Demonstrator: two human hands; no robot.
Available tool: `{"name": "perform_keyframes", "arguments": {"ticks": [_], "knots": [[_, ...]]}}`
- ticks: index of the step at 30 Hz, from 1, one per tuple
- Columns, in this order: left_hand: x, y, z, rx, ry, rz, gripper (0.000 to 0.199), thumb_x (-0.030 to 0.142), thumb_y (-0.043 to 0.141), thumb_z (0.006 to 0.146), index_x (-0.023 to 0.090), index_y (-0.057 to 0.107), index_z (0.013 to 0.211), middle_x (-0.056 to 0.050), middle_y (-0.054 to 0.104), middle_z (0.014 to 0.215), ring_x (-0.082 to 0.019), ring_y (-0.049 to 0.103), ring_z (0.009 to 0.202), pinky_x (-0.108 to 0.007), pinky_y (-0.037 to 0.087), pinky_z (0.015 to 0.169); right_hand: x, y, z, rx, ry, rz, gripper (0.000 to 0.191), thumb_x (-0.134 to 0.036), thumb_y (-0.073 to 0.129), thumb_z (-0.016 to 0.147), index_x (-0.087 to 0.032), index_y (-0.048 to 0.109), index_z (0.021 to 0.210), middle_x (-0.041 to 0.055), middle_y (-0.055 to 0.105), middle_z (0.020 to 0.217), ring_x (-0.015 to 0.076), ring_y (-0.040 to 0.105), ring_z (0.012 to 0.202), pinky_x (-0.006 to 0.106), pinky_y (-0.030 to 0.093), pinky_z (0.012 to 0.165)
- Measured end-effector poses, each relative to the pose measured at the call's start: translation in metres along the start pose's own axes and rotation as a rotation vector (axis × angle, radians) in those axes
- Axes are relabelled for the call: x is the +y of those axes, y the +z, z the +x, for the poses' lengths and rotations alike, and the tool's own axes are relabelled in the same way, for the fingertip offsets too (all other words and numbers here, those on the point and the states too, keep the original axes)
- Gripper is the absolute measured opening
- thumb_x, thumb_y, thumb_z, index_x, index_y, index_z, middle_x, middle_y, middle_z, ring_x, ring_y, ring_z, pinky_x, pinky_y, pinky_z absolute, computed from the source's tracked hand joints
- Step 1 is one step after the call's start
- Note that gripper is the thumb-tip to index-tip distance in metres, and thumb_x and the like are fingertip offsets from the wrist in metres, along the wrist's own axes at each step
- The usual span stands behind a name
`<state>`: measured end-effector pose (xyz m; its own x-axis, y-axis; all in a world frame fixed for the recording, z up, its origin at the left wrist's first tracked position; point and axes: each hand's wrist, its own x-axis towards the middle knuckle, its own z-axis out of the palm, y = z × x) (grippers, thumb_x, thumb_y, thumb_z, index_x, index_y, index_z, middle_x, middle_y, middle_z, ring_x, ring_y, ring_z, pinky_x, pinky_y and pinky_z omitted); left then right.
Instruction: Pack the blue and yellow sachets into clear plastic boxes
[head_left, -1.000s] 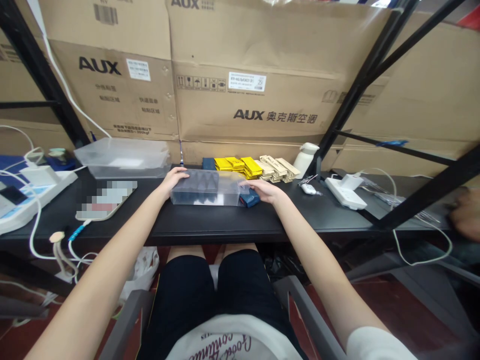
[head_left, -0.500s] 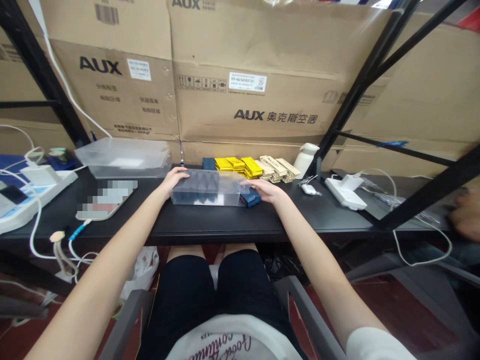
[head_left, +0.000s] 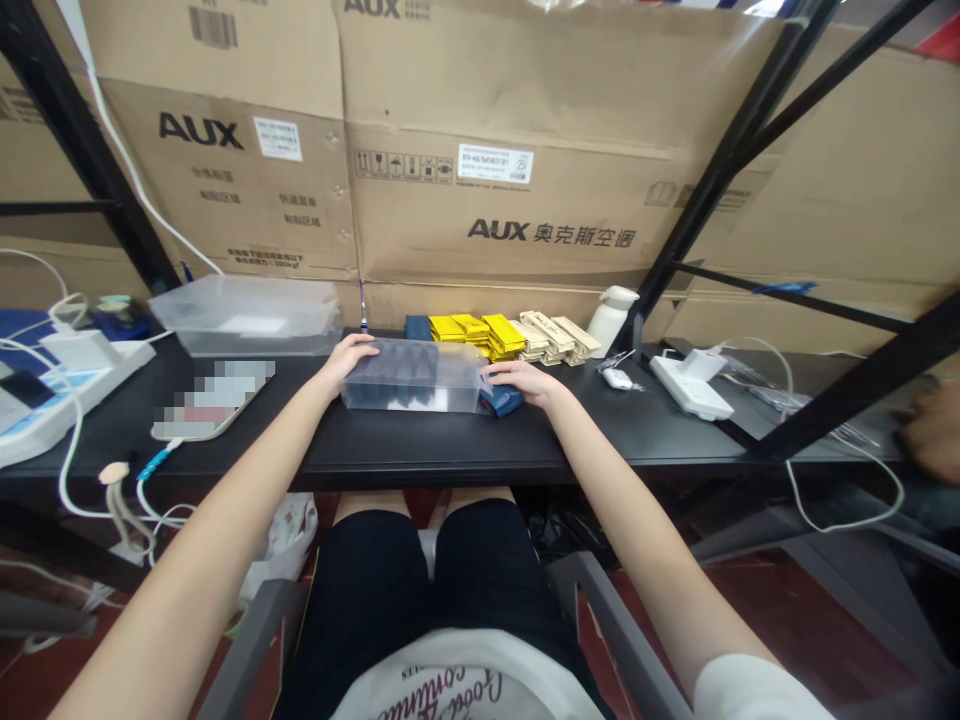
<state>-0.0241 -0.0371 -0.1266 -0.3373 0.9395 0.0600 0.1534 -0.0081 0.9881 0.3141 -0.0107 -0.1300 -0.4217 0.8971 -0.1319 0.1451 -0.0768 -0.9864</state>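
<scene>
A clear plastic box (head_left: pixel 439 398) sits on the black table in front of me, with dark, ridged contents in its left part and a white patch low on its front. My left hand (head_left: pixel 349 358) is closed on the box's left end, fingertips over its top rim. At the right end my right hand (head_left: pixel 525 380) is closed over a dark blue packet (head_left: pixel 502 402), fingers reaching to the box's wall; the thumb is mostly hidden. Behind the box lie yellow packets (head_left: pixel 504 338), cream packets (head_left: pixel 555 338) and another dark blue packet (head_left: pixel 418 328).
A larger translucent bin (head_left: pixel 247 312) stands at the back left, near a phone (head_left: pixel 217 400) with a cable and a power strip (head_left: pixel 82 400). To the right are a white bottle (head_left: pixel 613 318), a white charger block (head_left: pixel 691 388) and a black rack post (head_left: pixel 817 385). Cardboard (head_left: pixel 420 220) closes off the back.
My right hand and the dark blue packet have shifted slightly towards me, the fingers a little further left against the box. My left hand and the box have stayed put.
</scene>
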Motion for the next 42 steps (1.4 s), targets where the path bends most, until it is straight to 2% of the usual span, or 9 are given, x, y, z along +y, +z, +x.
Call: {"name": "perform_keyframes", "arguments": {"ticks": [7,15,18,24,28,31,35,38,42], "knots": [[0.001,0.000,-0.001,-0.008,-0.001,-0.004,0.032,0.023,0.072,0.054,0.022,0.068,0.086,0.001,0.068,0.075,-0.021,0.066,0.074,-0.027,0.051,0.065,0.002,0.001,0.000,0.022,-0.036,-0.018,0.026,-0.017,0.082,0.062,-0.018,0.078,0.087,0.0042,0.077,0.087,0.0129,0.068,0.067,0.022,0.055,0.065],[0.001,0.000,-0.001,-0.002,0.020,0.021,0.030,0.024,0.072,0.054,0.023,0.068,0.083,-0.001,0.070,0.082,-0.023,0.067,0.081,-0.029,0.052,0.069,-0.005,-0.006,-0.005,0.014,-0.100,-0.017,0.026,-0.033,0.083,0.063,-0.020,0.078,0.085,0.0048,0.075,0.105,0.0190,0.068,0.095,0.029,0.053,0.089],[0.001,0.000,0.000,-0.002,0.026,0.018,0.030,0.024,0.072,0.053,0.023,0.068,0.083,-0.001,0.070,0.084,-0.023,0.067,0.082,-0.029,0.052,0.070,-0.006,-0.006,-0.008,-0.006,-0.105,-0.030,0.028,-0.035,0.083,0.064,-0.020,0.078,0.087,0.0052,0.075,0.107,0.0205,0.067,0.100,0.030,0.052,0.091],[0.001,0.001,0.000,-0.004,0.023,0.001,0.029,0.023,0.072,0.053,0.023,0.068,0.082,0.000,0.069,0.082,-0.023,0.066,0.080,-0.028,0.051,0.066,-0.005,0.000,-0.007,-0.023,-0.093,-0.082,0.027,-0.042,0.079,0.068,-0.021,0.079,0.084,0.0039,0.073,0.110,0.0183,0.063,0.096,0.028,0.051,0.084],[0.001,0.001,0.000,-0.006,0.017,-0.010,0.030,0.023,0.072,0.053,0.024,0.067,0.082,0.000,0.069,0.079,-0.022,0.066,0.077,-0.028,0.051,0.064,-0.006,0.002,-0.006,-0.036,-0.076,-0.115,0.032,-0.048,0.075,0.071,-0.020,0.079,0.086,0.0040,0.072,0.109,0.0168,0.058,0.085,0.032,0.051,0.084],[0.001,0.001,0.000,-0.009,0.013,-0.012,0.030,0.023,0.073,0.053,0.023,0.067,0.082,0.000,0.068,0.078,-0.022,0.066,0.076,-0.028,0.051,0.064,-0.007,0.004,-0.007,-0.047,-0.078,-0.121,0.033,-0.049,0.074,0.072,-0.020,0.079,0.087,0.0033,0.071,0.110,0.0176,0.057,0.088,0.034,0.048,0.091],[0.000,0.000,0.001,-0.007,0.015,-0.011,0.030,0.024,0.073,0.052,0.023,0.067,0.082,0.000,0.069,0.079,-0.022,0.066,0.077,-0.028,0.051,0.066,-0.009,0.009,-0.010,-0.064,-0.089,-0.099,0.024,-0.040,0.076,0.072,-0.021,0.079,0.085,0.0030,0.072,0.111,0.0200,0.059,0.102,0.033,0.046,0.097],[-0.001,0.000,0.002,-0.008,0.013,-0.011,0.031,0.023,0.073,0.052,0.023,0.067,0.083,0.001,0.069,0.079,-0.021,0.066,0.076,-0.028,0.051,0.068,-0.009,0.012,-0.011,-0.054,-0.084,-0.073,0.019,-0.035,0.075,0.075,-0.020,0.078,0.087,0.0040,0.071,0.112,0.0189,0.062,0.102,0.028,0.050,0.090],[-0.002,0.001,0.002,-0.008,0.012,-0.009,0.031,0.023,0.072,0.055,0.022,0.068,0.086,0.000,0.069,0.080,-0.021,0.067,0.077,-0.029,0.052,0.068,-0.007,0.013,-0.009,-0.007,-0.053,-0.025,0.023,-0.037,0.071,0.080,-0.017,0.076,0.092,0.0058,0.072,0.104,0.0143,0.064,0.080,0.023,0.054,0.068]]}}
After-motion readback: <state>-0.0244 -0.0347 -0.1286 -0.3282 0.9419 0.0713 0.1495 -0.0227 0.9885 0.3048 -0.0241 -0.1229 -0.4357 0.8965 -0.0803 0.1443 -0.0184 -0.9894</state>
